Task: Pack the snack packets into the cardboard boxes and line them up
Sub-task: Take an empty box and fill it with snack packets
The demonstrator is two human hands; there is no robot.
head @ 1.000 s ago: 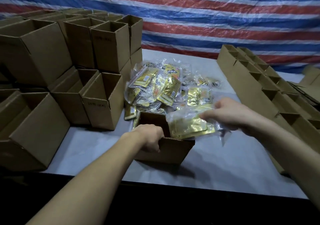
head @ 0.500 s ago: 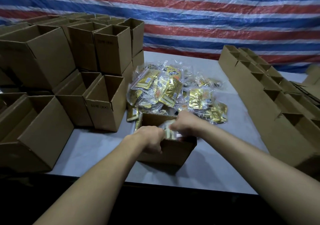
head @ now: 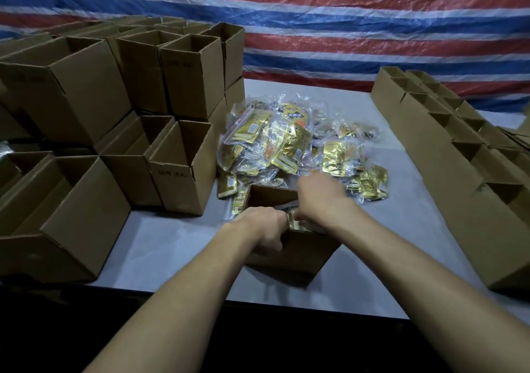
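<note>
Brace box (head: 304,253), centre frame, via left hand (head: 266,230) clamped over near rim. Push packet (head: 301,225) down flat with right hand (head: 321,200), at box mouth; can't tell if gripping or pressing. Avoid snagging rim. Then grab from pile (head: 286,143) just behind, on counter (head: 401,258).

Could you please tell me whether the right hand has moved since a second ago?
Yes. The right hand has moved left, from beside the open cardboard box to over its opening, holding the snack packet there.
</note>
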